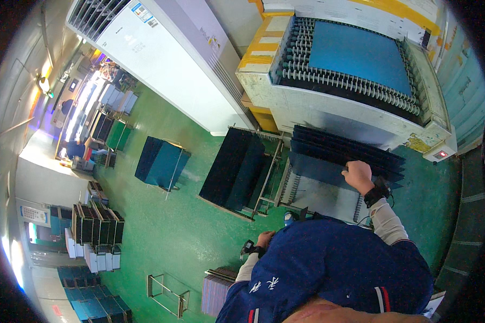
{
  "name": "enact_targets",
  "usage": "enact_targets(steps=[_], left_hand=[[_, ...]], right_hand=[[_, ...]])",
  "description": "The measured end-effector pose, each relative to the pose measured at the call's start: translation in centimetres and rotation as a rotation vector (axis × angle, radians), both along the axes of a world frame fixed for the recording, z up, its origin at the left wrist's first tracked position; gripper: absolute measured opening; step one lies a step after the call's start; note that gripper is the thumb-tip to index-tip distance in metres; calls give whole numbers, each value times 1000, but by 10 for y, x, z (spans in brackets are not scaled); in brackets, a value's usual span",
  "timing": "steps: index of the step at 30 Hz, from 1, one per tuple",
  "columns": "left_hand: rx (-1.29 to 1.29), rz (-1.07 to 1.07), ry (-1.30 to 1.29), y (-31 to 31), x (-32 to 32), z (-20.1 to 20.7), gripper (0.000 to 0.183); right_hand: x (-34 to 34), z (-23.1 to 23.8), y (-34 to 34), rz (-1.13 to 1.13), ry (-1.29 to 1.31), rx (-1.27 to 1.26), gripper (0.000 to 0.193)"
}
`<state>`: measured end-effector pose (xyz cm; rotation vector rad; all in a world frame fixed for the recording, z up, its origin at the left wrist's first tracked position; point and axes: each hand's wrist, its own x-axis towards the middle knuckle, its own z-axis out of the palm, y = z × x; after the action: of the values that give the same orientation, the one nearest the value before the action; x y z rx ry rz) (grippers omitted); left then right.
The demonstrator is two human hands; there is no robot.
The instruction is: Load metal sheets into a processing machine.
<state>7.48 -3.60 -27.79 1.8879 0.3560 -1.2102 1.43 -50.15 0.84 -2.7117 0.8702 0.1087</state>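
My right hand (358, 176) is closed on the upper edge of a dark blue panel (320, 171), which stands tilted in a slotted rack (286, 185). Several more dark panels (334, 144) lean behind it in the same rack, close to the conveyor machine's front. My left hand (265, 238) hangs low beside my body, away from the racks. Its fingers are partly hidden, so whether it holds anything does not show. Just left of the slotted rack stands a second rack (264, 202) filled with dark panels (229, 169).
A roller conveyor machine (328, 99) carries a flat blue sheet (358, 54). Beside it rises a tall white air conditioner (172, 59). Another rack of blue panels (159, 161), a bare metal frame (167, 296) and a striped stack (216, 295) stand on the green floor (145, 231).
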Motion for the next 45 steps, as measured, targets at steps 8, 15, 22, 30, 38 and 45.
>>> enact_targets(steps=[8, 15, 22, 30, 38, 45], left_hand=[[20, -55, -21, -3, 2, 13, 40], [-15, 21, -18, -8, 0, 23, 39], [-5, -11, -23, -4, -1, 13, 39], [8, -84, -62, 0, 0, 7, 38], [28, -66, -87, 2, 0, -4, 39], [74, -182, -151, 6, 2, -16, 39]], right_hand=[[1, -6, -1, -6, 16, -8, 25], [-1, -7, -2, 9, -34, -32, 26], [1, -1, 1, -13, 15, -4, 27], [-1, -6, 0, 2, -25, -13, 25], [-1, -7, -1, 9, -33, -17, 26], [-1, -5, -2, -4, 1, -8, 26]])
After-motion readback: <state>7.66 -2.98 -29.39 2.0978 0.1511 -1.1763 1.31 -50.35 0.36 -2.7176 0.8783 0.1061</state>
